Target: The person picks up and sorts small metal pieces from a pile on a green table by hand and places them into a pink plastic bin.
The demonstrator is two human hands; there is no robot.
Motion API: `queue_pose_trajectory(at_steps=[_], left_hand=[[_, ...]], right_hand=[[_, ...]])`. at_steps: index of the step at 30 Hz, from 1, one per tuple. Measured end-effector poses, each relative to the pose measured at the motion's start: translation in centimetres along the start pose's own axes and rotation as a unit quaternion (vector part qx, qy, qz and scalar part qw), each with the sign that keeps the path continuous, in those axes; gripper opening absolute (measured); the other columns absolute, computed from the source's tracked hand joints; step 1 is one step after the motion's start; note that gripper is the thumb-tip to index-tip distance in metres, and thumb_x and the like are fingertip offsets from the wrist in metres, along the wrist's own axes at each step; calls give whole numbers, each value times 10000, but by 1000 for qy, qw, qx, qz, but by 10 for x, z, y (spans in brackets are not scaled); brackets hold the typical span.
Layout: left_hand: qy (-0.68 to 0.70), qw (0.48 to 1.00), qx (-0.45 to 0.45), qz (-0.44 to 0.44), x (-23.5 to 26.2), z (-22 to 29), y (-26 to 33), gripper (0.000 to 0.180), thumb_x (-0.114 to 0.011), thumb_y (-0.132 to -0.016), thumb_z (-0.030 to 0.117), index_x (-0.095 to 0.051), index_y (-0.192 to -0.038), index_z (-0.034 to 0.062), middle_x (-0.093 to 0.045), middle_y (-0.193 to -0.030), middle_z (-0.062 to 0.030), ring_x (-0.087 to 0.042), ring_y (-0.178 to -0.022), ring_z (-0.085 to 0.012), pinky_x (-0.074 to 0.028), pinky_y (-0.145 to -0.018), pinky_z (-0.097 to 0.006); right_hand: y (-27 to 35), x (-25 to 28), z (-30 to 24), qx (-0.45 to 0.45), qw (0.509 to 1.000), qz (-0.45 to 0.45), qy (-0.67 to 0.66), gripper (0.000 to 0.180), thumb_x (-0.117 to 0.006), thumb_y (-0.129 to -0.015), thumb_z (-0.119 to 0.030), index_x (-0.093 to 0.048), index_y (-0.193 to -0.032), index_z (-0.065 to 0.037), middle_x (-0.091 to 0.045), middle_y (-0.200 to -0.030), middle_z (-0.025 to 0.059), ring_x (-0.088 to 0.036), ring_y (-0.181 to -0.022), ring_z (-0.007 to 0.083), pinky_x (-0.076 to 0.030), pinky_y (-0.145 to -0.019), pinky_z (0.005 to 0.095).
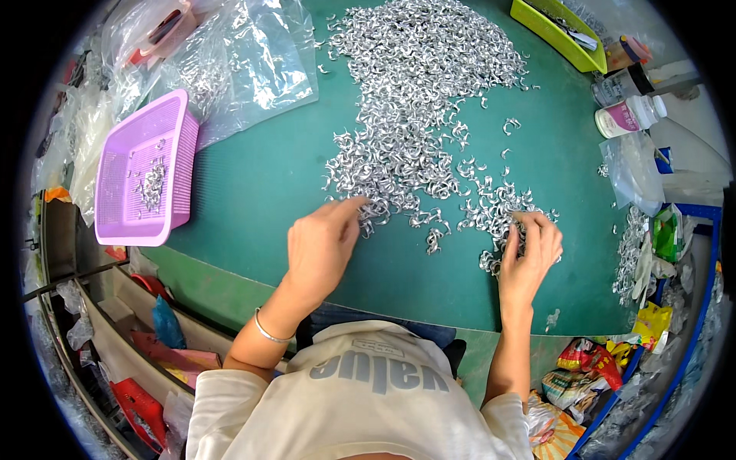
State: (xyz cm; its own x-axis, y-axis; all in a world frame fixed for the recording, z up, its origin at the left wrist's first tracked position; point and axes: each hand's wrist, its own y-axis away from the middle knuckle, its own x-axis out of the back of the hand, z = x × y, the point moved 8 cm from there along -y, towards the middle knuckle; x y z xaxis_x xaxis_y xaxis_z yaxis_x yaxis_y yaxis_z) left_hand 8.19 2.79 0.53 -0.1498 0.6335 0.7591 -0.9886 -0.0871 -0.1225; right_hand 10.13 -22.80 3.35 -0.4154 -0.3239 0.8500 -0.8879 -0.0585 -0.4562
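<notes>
Many small, silvery, hook-shaped metal pieces (406, 115) lie in a long heap across the green tabletop (253, 207). At the heap's near left edge, my left hand (323, 239) is closed with its fingertips reaching the pieces; whatever it pinches is hidden. To the right, my right hand (534, 244) bends over a smaller cluster of the same pieces (491, 201). Its thumb and index finger come close together, and I cannot make out what lies between them. More pieces show beneath and beside the right palm.
A purple plastic basket (184, 146) at left holds some metal pieces. Behind it lies a clear plastic bag (268, 69). A yellow-green tray (556, 34) sits at far right, near a white bottle (625, 117). An open drawer (130, 322) is below the table's left edge.
</notes>
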Motion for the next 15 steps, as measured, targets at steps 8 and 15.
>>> queue_pose_trajectory(at_steps=[8, 15], left_hand=[[79, 995, -42, -35, -11, 29, 18, 199, -609, -751, 58, -611, -949, 67, -574, -678, -98, -543, -531, -277, -422, -466, -353], [134, 987, -42, -75, -22, 35, 29, 230, -649, -733, 35, -623, -961, 53, -434, -550, -62, -369, -428, -144, -326, -419, -276]], right_hand=[[18, -25, -59, 79, 984, -133, -91, 232, -670, -695, -102, -598, -914, -82, -515, -917, 38, -467, -860, 204, -284, -765, 348], [14, -21, -48, 59, 985, -91, -133, 159, -656, -683, -29, -617, -835, -58, -549, -834, 35, -483, -787, 190, -306, -753, 329]])
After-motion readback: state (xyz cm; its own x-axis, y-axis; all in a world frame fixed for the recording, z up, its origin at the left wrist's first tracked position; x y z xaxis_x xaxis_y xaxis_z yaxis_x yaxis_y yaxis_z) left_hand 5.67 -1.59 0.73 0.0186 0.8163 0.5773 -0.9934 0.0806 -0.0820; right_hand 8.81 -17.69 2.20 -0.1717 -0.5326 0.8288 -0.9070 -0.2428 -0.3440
